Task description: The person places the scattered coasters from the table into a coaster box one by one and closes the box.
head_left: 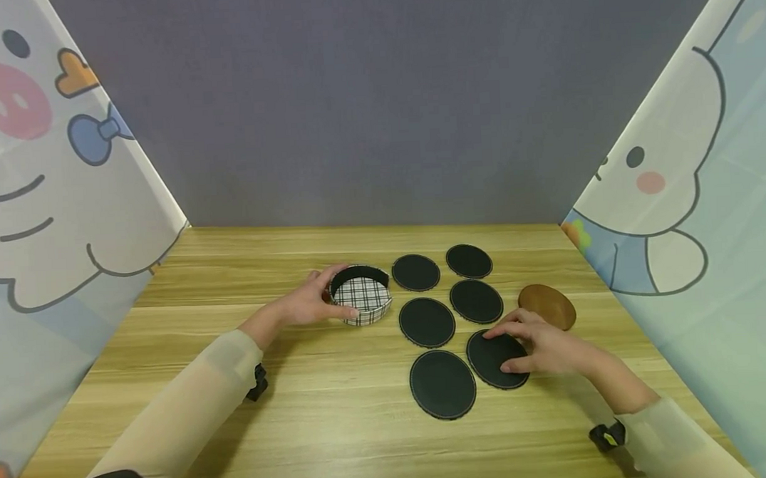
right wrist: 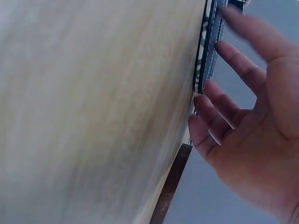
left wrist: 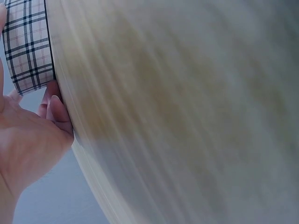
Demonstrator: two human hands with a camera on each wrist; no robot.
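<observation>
My left hand [head_left: 308, 299] grips a round, open-topped coaster holder [head_left: 362, 295] in white and black plaid with a dark inner wall. The thumb lies along its front and the fingers go round its far left side. Part of the plaid wall [left wrist: 29, 46] shows in the left wrist view beside the hand [left wrist: 32, 144]. My right hand [head_left: 541, 342] is over a black round coaster [head_left: 491, 362], thumb and fingertips spread on or just above its top. Seen from the right wrist, the fingers of that hand [right wrist: 261, 116] are loosely bent beside the coaster's stitched edge [right wrist: 203, 60].
Several more black coasters lie flat in two columns, among them a near one [head_left: 443, 384] and a far one [head_left: 469, 261]. A brown round piece [head_left: 553, 305] lies just beyond the right hand. A grey panel [head_left: 371, 111] closes the wooden table's [head_left: 314, 427] back.
</observation>
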